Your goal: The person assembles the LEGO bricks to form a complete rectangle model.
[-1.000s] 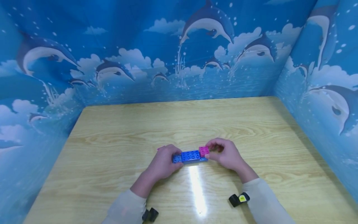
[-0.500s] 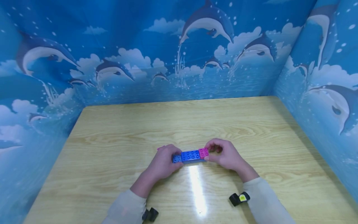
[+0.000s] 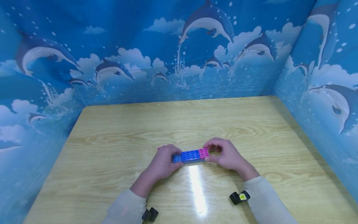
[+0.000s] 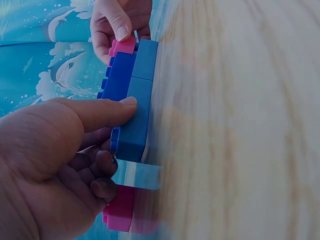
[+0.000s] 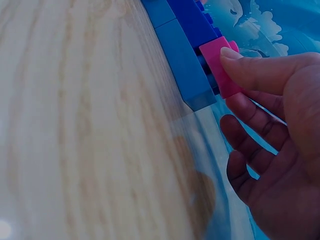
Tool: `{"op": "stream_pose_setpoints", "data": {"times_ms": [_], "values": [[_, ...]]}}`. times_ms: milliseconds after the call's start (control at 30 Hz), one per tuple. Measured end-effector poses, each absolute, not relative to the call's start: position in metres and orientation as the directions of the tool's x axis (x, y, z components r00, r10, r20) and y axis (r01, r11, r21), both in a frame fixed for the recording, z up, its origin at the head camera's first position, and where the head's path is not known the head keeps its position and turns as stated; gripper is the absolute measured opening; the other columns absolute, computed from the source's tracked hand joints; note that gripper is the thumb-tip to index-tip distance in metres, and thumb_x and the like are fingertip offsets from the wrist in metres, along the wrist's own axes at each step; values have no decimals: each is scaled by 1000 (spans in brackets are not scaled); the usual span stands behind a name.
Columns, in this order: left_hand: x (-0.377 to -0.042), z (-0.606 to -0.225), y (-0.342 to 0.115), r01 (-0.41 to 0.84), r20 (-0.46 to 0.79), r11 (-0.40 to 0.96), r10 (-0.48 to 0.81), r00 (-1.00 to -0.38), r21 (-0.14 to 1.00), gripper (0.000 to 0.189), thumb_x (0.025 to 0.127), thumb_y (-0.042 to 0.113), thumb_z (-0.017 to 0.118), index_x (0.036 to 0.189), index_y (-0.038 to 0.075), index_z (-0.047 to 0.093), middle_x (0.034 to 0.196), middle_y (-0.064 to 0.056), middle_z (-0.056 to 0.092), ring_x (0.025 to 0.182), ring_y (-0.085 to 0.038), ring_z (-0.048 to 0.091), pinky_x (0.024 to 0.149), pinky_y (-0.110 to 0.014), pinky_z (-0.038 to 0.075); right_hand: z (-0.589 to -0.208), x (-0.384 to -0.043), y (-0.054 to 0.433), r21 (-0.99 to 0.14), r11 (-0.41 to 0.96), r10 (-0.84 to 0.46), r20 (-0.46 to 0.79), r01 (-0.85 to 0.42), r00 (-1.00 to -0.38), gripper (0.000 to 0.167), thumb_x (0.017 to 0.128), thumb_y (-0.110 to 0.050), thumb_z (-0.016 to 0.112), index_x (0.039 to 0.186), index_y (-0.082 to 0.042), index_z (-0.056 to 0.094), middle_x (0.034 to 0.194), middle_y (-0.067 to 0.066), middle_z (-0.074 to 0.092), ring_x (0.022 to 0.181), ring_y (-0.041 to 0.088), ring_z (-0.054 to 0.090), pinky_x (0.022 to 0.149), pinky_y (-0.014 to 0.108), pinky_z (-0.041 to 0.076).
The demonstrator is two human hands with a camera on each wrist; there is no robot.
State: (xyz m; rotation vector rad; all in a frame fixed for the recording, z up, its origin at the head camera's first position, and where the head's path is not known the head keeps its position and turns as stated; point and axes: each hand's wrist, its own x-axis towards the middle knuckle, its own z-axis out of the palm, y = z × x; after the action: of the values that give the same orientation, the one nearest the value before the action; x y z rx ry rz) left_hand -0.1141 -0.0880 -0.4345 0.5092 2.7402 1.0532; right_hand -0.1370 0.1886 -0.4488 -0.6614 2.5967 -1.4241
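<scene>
Two lighter blue bricks lie end to end as a bottom row, the left one (image 4: 136, 122) under my left thumb. A dark blue brick (image 3: 190, 155) sits across their joint. My left hand (image 3: 162, 163) grips the left end of the row between thumb and fingers. At the other end, my right hand (image 3: 226, 154) pinches a pink brick (image 5: 220, 67) over the row's studs, beside the dark blue brick. In the right wrist view it leans a little, with studs showing beneath it. A second pink brick (image 4: 120, 209) rests behind my left hand, mostly hidden from the head view.
The bricks stand on a wood-grain table (image 3: 112, 130) with a glare streak in front of them. Blue dolphin-print cloth (image 3: 145, 77) rises along the table's back and sides. Black straps with small blocks (image 3: 235, 198) are on both wrists.
The pink brick in my right hand has moved slightly down and left, and now lines up with the dark blue brick. My left hand has stayed in place on the row.
</scene>
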Motion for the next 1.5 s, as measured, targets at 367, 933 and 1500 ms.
{"op": "stream_pose_setpoints", "data": {"times_ms": [367, 933, 1500], "values": [[-114, -436, -88, 277, -24, 693, 390, -920, 666, 37, 81, 16, 84, 113, 3, 71, 106, -4, 66, 98, -20, 62, 95, -39, 48, -441, -139, 189, -806, 499, -458, 67, -319, -886, 34, 76, -16, 86, 107, -23, 73, 99, -10, 66, 92, 24, 60, 79, 45, 48], [-115, -435, -87, 275, -22, 690, 388, -921, 670, 37, 82, 14, 83, 114, 1, 70, 107, -7, 66, 99, -22, 62, 90, -37, 52, -444, -140, 184, -774, 519, -445, 118, -363, -888, 33, 72, -20, 90, 101, -23, 74, 94, -11, 65, 88, 20, 60, 76, 42, 49], [-115, -435, -87, 273, -20, 696, 382, -924, 664, 37, 81, 14, 83, 113, 1, 71, 107, -8, 67, 100, -23, 62, 91, -39, 51, -454, -138, 181, -749, 502, -451, 201, -433, -870, 37, 70, -16, 91, 101, -19, 73, 97, -13, 65, 93, 11, 60, 88, 40, 50]]}}
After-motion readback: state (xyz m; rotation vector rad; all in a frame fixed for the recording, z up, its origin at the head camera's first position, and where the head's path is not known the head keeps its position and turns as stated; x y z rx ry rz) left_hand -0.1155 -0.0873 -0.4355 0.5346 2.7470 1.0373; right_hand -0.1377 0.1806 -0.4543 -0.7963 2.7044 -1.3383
